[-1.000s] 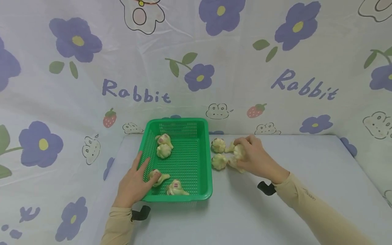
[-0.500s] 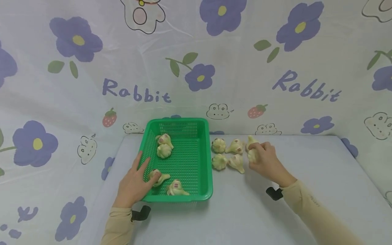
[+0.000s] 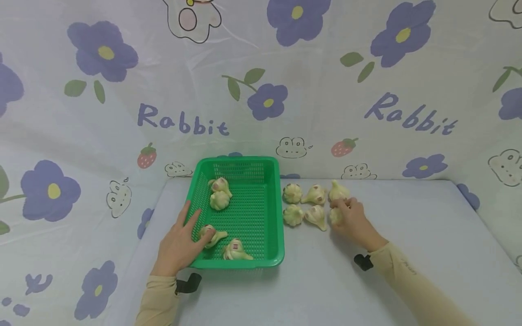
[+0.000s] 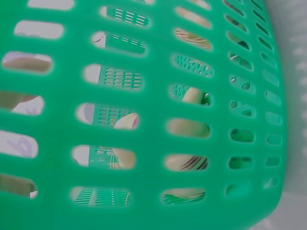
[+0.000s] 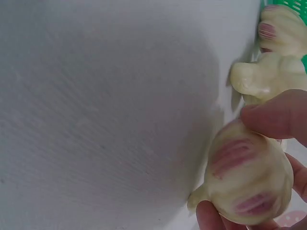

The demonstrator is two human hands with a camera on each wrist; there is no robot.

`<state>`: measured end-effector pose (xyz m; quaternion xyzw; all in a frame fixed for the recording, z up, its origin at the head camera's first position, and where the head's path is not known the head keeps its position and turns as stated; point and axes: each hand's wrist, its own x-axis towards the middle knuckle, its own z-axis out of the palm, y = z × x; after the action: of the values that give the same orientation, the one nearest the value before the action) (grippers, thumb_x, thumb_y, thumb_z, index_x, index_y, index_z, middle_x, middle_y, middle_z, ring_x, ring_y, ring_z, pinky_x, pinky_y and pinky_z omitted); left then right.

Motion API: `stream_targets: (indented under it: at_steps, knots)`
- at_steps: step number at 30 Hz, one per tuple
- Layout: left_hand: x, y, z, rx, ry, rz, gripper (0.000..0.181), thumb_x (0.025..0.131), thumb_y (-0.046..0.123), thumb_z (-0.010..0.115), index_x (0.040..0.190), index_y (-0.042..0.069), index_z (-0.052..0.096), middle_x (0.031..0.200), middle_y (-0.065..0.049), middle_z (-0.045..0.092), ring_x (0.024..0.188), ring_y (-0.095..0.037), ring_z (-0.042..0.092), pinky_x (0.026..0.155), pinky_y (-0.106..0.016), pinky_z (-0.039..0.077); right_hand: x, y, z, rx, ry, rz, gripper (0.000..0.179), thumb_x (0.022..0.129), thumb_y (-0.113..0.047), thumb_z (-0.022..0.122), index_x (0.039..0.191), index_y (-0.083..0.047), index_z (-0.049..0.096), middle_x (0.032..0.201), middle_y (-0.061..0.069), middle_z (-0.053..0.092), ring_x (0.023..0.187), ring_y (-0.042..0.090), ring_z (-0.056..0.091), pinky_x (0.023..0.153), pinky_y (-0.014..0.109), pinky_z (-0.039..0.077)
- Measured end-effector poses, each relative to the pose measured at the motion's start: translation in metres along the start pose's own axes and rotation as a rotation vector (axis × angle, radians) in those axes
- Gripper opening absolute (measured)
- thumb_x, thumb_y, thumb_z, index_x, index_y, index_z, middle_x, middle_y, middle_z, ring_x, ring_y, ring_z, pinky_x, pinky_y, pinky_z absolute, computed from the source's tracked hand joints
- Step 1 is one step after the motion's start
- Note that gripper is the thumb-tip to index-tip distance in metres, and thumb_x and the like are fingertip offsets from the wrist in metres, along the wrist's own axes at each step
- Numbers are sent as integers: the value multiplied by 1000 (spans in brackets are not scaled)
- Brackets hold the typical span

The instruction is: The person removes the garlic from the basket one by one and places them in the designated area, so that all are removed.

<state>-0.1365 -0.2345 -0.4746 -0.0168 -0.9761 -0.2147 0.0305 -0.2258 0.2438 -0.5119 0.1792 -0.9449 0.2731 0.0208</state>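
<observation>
Yeah, left hand (image 3: 178, 244) lay spread on the green perforated plastic basket's (image 3: 279, 226) left rim, probably steadying it; right hand (image 3: 354, 222) pinched a round purple-streaked cream garlic bulb (image 5: 249, 177) toward the white bench's (image 3: 424, 217) back edge, presumably keeping it aligned.

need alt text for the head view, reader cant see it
A right hand holds a garlic bulb beside five others in two rows on a white table. A left hand rests on a green basket containing four bulbs.
</observation>
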Motion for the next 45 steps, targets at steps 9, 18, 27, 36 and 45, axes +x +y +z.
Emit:
stream_targets:
  at_steps: [9,18,27,36,45]
  knots:
    - [0,-1,2,0,1,0,85,100,67,54,163,12,38,176,-11,10,143,-49,46,98,-63,53,-1,-2,3,-25,-35,31,58,81,-2,79,135,-5,57,121,29,47,112,46,45,79,53,52]
    - [-1,-3,3,-13,10,11,83,100,64,55,162,11,39,176,-12,11,142,-49,48,99,-63,52,-3,-27,-15,-67,67,-32,53,87,-9,79,135,-5,57,121,32,46,105,45,43,73,54,51]
    - [-1,-5,4,-16,21,19,83,100,64,56,162,11,40,176,-12,12,141,-50,49,97,-63,54,1,-65,-39,-41,58,-22,56,89,-13,71,141,-4,55,132,33,43,117,48,40,82,61,51]
    - [-2,-5,5,-12,21,21,83,100,63,55,162,11,40,176,-12,11,141,-50,49,96,-63,54,12,-99,-44,0,19,-47,57,93,-19,76,143,-3,55,139,32,42,124,46,43,90,59,52]
    - [-2,-4,5,-19,25,25,82,100,62,57,161,10,40,176,-13,12,141,-49,50,95,-63,55,31,-157,-41,89,-83,-141,59,95,-26,74,147,-8,54,141,23,47,129,39,47,101,58,50]
